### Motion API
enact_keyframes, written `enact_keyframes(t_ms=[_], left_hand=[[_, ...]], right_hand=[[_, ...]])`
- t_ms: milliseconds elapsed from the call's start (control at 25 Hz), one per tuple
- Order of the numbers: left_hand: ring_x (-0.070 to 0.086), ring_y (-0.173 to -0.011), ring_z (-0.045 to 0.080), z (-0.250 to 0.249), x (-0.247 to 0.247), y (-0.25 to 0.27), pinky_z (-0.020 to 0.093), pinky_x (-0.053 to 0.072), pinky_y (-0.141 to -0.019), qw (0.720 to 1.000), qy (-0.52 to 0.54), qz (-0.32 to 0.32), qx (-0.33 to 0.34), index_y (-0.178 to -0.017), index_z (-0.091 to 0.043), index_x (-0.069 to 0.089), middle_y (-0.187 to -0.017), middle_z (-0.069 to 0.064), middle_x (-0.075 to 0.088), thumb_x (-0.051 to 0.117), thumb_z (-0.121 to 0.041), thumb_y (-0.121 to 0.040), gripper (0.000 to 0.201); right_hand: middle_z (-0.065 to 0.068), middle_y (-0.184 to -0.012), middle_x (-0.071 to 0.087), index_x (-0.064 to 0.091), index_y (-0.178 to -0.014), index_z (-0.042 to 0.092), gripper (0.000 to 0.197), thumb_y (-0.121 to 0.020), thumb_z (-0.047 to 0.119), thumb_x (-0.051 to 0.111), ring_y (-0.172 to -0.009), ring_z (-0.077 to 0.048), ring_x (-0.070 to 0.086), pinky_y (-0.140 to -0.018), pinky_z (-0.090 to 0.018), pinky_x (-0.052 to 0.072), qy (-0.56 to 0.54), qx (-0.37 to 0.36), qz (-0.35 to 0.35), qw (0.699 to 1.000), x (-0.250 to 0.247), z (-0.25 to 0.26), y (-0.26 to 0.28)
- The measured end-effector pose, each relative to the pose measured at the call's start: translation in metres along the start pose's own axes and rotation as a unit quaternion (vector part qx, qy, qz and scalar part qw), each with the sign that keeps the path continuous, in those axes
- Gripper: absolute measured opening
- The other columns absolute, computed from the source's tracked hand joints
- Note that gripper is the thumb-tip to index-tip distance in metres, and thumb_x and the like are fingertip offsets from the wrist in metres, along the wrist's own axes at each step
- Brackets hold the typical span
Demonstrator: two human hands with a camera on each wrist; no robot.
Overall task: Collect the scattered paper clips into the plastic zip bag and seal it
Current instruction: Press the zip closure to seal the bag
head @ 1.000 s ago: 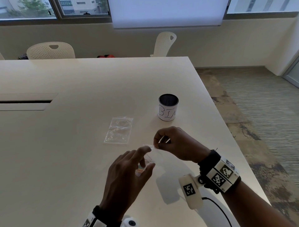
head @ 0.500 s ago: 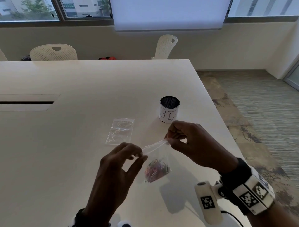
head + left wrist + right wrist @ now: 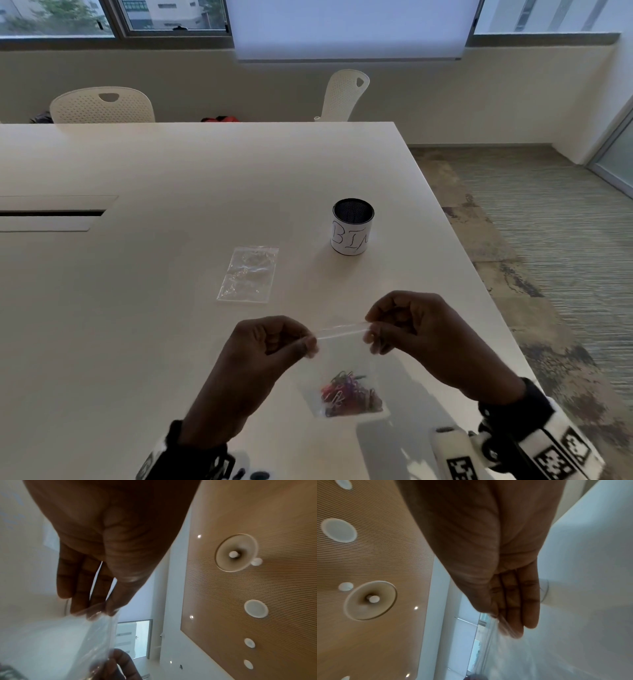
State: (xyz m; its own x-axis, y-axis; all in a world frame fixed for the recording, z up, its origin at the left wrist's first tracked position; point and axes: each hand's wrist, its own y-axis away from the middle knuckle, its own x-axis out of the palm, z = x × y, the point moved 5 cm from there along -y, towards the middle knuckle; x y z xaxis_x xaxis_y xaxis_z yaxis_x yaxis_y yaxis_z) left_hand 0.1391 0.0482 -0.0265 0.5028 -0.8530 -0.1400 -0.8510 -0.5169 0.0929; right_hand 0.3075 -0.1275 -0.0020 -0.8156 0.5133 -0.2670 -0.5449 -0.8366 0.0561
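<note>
So from the head cam, the left hand and right hand each pinch a top corner of the bag, held up over the table with the clips bunched at its bottom. A spare bag lies at 11 o'clock from it, a bin at 12. Left wrist cam: fingertips pinching plastic. Right wrist cam: pretty blurry, fingers together on the plastic edge.

The zip bag now hangs level, its top seemingly stretched between both hands.
</note>
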Motion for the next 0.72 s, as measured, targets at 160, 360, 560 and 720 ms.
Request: enact_keyframes(t_ms=[160, 360, 560, 720], left_hand=[[0.072, -0.076, 0.021, 0.017, 0.011, -0.019, 0.038, 0.055, -0.08, 1.0, 0.012, -0.013, -0.01, -0.086, -0.007, 0.079, -0.082, 0.016, 0.08, 0.078, -0.005, -0.092, 0.006], [0.078, -0.088, 0.016, 0.016, 0.023, -0.029, 0.029, 0.06, -0.083, 0.999, 0.017, 0.04, -0.009, -0.096, -0.014, 0.081, -0.093, 0.007, 0.083, 0.087, -0.014, -0.084, 0.013], [0.08, -0.094, 0.012, 0.015, 0.033, -0.037, 0.019, 0.059, -0.08, 0.998, -0.022, 0.059, 0.001, -0.098, -0.012, 0.083, -0.095, 0.001, 0.084, 0.086, -0.017, -0.086, 0.013], [0.08, -0.092, 0.019, 0.016, 0.034, -0.038, 0.024, 0.062, -0.083, 0.998, -0.019, 0.052, 0.008, -0.093, -0.011, 0.084, -0.09, 0.005, 0.084, 0.086, -0.015, -0.086, 0.008]], right_hand=[[-0.015, -0.085, 0.078, 0.074, -0.1, 0.007, 0.01, -0.091, 0.007, 0.076, -0.08, -0.034, 0.075, -0.084, -0.044, 0.062, 0.012, 0.032, -0.035, 0.999, 0.011, -0.027, -0.009], [-0.006, -0.079, 0.077, 0.077, -0.096, 0.01, 0.008, -0.088, 0.007, 0.079, -0.073, -0.012, 0.07, -0.079, -0.03, 0.06, -0.016, 0.042, -0.037, 0.998, 0.015, -0.04, -0.014], [-0.013, -0.087, 0.078, 0.077, -0.092, 0.012, 0.004, -0.089, 0.013, 0.079, -0.077, -0.011, 0.069, -0.077, -0.028, 0.056, 0.002, 0.039, -0.027, 0.999, 0.018, -0.04, -0.013], [-0.016, -0.084, 0.075, 0.077, -0.088, 0.016, 0.005, -0.09, 0.02, 0.078, -0.073, -0.011, 0.063, -0.071, -0.03, 0.05, 0.011, 0.032, -0.025, 0.999, 0.019, -0.041, -0.013]])
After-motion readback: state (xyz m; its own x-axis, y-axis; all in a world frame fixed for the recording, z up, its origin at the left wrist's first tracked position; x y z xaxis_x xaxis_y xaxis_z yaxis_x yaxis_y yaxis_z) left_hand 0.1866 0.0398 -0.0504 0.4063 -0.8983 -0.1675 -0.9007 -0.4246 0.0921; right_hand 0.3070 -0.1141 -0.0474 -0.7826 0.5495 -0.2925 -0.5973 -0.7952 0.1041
